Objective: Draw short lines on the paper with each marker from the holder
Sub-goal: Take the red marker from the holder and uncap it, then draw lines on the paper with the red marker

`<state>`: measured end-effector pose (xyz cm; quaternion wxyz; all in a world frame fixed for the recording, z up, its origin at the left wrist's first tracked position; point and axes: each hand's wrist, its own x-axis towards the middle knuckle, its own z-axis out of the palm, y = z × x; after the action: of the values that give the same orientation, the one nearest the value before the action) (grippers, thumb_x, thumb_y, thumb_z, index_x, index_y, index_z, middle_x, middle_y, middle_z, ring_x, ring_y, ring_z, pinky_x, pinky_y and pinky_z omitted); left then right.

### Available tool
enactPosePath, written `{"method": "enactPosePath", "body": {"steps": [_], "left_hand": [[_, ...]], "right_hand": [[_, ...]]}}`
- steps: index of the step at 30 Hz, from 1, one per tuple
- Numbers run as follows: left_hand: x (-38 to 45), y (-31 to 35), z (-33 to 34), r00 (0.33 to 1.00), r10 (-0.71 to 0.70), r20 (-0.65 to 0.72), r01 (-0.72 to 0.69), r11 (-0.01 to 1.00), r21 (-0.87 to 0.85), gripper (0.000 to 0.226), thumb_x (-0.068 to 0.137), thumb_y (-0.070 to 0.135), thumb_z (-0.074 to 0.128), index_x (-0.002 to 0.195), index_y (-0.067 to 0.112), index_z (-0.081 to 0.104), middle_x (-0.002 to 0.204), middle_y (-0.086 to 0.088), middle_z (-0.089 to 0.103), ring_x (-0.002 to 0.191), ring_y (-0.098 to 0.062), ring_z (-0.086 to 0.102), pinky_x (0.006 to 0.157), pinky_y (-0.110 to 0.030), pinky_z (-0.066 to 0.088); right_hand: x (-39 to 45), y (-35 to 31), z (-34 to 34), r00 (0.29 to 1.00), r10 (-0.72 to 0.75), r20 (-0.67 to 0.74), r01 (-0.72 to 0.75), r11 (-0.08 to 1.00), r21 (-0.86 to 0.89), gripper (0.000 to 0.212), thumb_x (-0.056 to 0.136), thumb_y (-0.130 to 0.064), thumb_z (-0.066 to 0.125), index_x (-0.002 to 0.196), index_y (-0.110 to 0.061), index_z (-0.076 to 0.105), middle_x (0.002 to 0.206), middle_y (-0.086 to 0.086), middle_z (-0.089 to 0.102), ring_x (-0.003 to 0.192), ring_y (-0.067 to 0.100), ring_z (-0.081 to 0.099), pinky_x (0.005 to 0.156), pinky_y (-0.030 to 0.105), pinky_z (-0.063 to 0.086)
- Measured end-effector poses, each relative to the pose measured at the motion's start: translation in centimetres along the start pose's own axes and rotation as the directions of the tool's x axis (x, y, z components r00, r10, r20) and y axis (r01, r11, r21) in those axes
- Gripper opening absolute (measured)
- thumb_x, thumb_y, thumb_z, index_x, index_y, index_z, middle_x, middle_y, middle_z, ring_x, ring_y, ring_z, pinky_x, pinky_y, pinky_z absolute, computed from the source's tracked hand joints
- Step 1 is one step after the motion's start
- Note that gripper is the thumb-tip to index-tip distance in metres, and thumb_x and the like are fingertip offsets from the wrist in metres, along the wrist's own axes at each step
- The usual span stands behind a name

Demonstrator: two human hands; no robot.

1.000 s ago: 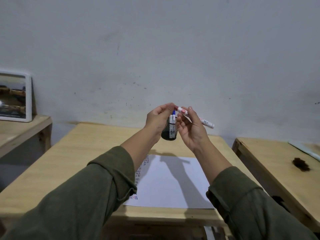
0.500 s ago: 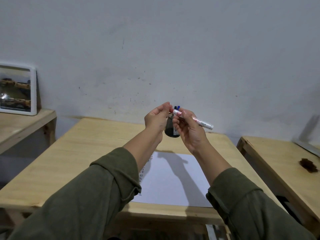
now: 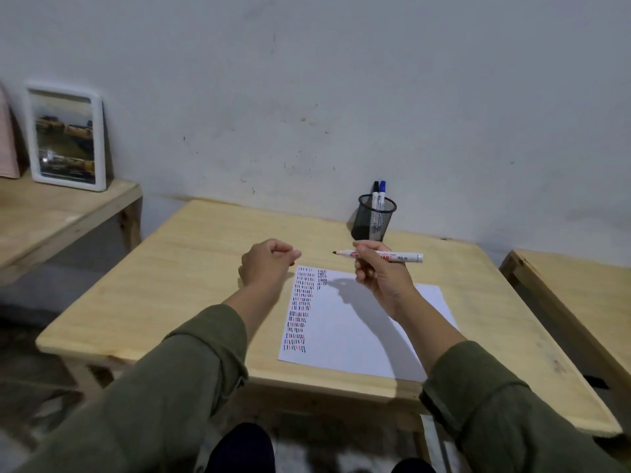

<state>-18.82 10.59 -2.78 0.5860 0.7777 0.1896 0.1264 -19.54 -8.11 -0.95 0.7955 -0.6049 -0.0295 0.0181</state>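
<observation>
In the head view, at frame centre, the right hand has its grip closed around an uncapped red marker, a slim white barrel lying level, tip leftward, its printing too blurred to read. The left hand is curled; whether it holds anything cannot be told. White paper with rows of short strokes lies on the pale wooden surface. A black mesh holder holding two markers stands above.

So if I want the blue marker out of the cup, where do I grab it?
Pinch the blue marker by its capped top, coming straight down from above. It stands nearly upright in the mesh cup, and only that top end clears the rim. The black marker stands right beside it on the left, so probably use just fingertips.
</observation>
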Motion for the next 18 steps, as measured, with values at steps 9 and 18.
{"method": "enactPosePath", "body": {"steps": [9,18], "left_hand": [[0.3,-3.6,0.3,0.989,0.147,0.011,-0.14,0.916,0.376,0.021,0.079,0.042,0.069,0.094,0.028,0.07,0.099,0.009,0.074,0.102,-0.015,0.063,0.091,-0.033,0.033],[0.6,-4.8,0.5,0.979,0.195,0.066,-0.205,0.886,0.415,0.04,0.079,0.039,0.07,0.116,0.028,0.059,0.106,0.011,0.073,0.114,-0.016,0.056,0.085,-0.032,0.024]], "right_hand": [[0.0,2.8,0.4,0.995,0.08,-0.06,-0.084,0.995,-0.061,0.01,0.082,-0.001,0.064,0.08,-0.011,0.064,0.048,-0.005,0.05,0.042,0.005,0.04,0.05,0.019,0.034],[0.9,4.4,0.4,0.99,0.089,-0.114,-0.1,0.99,-0.095,0.015,0.084,0.001,0.06,0.079,-0.012,0.066,0.05,-0.001,0.05,0.043,0.008,0.039,0.047,0.018,0.032]]}}
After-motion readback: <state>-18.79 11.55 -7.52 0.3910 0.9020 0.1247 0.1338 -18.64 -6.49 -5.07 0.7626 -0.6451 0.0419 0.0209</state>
